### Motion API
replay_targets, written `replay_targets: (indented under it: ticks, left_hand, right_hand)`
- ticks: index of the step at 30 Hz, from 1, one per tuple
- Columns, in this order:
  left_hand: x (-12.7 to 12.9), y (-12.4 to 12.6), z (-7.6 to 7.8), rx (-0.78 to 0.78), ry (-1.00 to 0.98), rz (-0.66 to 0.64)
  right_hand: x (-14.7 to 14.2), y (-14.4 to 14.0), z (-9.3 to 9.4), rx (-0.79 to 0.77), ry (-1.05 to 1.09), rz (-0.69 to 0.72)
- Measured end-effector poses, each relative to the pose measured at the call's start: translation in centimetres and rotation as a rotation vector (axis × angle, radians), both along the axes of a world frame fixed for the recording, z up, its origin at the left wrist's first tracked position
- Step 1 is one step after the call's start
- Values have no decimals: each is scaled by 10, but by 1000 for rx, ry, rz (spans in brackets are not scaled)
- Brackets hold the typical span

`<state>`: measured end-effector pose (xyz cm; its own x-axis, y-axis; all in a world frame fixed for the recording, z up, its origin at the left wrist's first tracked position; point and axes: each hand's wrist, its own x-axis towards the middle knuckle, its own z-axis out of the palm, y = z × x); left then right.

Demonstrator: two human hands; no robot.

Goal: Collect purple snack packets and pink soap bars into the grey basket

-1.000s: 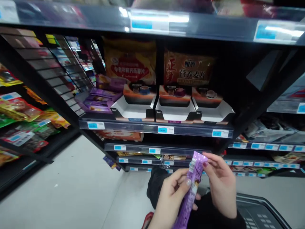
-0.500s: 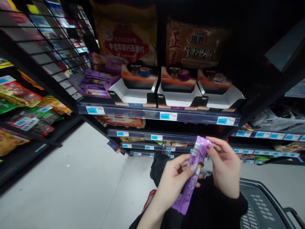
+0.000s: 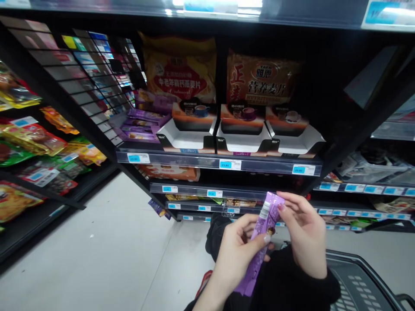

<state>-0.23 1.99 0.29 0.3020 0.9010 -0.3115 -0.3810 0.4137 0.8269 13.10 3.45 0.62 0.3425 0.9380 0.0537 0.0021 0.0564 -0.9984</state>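
A slim purple stick packet (image 3: 259, 233) with a barcode near its top end is held slanted between both hands, low in the head view. My left hand (image 3: 238, 248) is closed around its middle, thumb lying across the front. At the upper corner, my right hand (image 3: 301, 231) pinches the packet between thumb and fingers. Similar purple packets (image 3: 142, 121) lie in a purple box on the shelf at upper left. Beside that box stand open cardboard display boxes (image 3: 189, 138) with cups printed on them.
Bags of oatmeal (image 3: 184, 69) stand behind the display boxes. A grey shopping basket (image 3: 356, 276) is at lower right. Left are a wire mesh panel (image 3: 74, 77) and shelves of bagged snacks (image 3: 35, 138). A shelf edge (image 3: 181, 163) with price tags runs across the middle.
The view has tilted upward, so the shelf sits lower in the picture and an upper shelf edge now shows. Both hands keep their hold on the packet, almost unmoved.
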Motion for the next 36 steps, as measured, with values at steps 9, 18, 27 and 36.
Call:
replay_targets:
  ticks: [9, 18, 27, 36]
  left_hand:
    - [-4, -10, 3, 82, 154, -21]
    - [-6, -12, 8, 70, 88, -110]
    - [-19, -10, 7, 185, 205, -356]
    - [-24, -5, 4, 203, 179, -580]
  right_hand:
    - [-6, -2, 8, -2, -7, -1]
    - [-4, -4, 5, -17, 31, -14]
    - [-3, -3, 0, -20, 5, -91]
    - [-4, 0, -2, -39, 49, -138]
